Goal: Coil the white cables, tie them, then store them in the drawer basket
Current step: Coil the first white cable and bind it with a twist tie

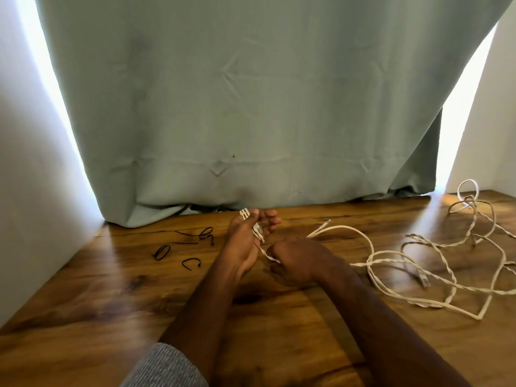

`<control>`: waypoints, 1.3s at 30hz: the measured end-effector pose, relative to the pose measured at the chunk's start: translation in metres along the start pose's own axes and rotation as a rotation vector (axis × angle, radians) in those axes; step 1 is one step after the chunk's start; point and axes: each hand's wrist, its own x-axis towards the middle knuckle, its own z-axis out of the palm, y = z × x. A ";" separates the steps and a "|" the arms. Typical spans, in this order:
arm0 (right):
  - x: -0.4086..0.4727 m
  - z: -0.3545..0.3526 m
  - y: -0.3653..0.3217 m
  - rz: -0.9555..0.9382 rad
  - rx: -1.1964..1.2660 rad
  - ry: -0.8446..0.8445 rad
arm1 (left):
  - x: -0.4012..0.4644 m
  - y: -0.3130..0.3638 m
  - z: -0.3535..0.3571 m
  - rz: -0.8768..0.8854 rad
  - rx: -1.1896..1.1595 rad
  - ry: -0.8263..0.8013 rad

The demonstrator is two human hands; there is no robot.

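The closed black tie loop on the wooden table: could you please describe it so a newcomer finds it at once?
Start at the grey-green curtain hanging onto the brown wooden table; a scatter of thin black wire ties lies before its left end. The oval tie loop is leftmost there, the only closed ring; its nearest neighbour is an open C-shape.

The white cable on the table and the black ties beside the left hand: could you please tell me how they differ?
The white cable is long and sprawls in tangled loops to the right; the black ties are short separate pieces lying left of the hands. The cable is partly wound round the left hand and pinched by the right hand; no hand touches the ties. Both rest on the wooden table.
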 end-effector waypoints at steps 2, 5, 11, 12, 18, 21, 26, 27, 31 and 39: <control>-0.001 -0.004 0.000 -0.013 0.034 0.009 | -0.003 -0.002 0.002 0.021 0.211 0.001; -0.004 -0.011 0.008 -0.010 0.055 0.036 | -0.007 -0.008 0.000 0.042 0.521 -0.021; -0.010 -0.020 0.035 -0.025 0.104 0.359 | -0.009 -0.014 -0.008 -0.023 0.713 -0.199; -0.009 -0.019 0.040 -0.046 0.190 0.389 | -0.010 -0.015 -0.009 -0.081 0.678 -0.226; -0.004 -0.008 0.051 -0.168 0.488 0.489 | -0.013 -0.001 -0.017 -0.431 0.243 -0.540; -0.004 -0.008 0.044 -0.153 0.709 0.483 | -0.017 0.006 -0.019 -0.338 0.095 -0.581; -0.001 -0.003 0.026 0.030 1.187 0.337 | -0.016 0.004 -0.017 -0.277 -0.052 -0.485; 0.000 -0.001 0.027 0.061 1.201 0.335 | -0.015 0.002 -0.016 -0.266 -0.055 -0.443; 0.002 0.001 0.023 0.113 1.194 0.384 | -0.012 -0.008 -0.012 -0.196 0.027 -0.255; 0.008 0.005 0.021 0.211 1.461 0.379 | -0.007 -0.008 -0.015 -0.282 -0.138 -0.186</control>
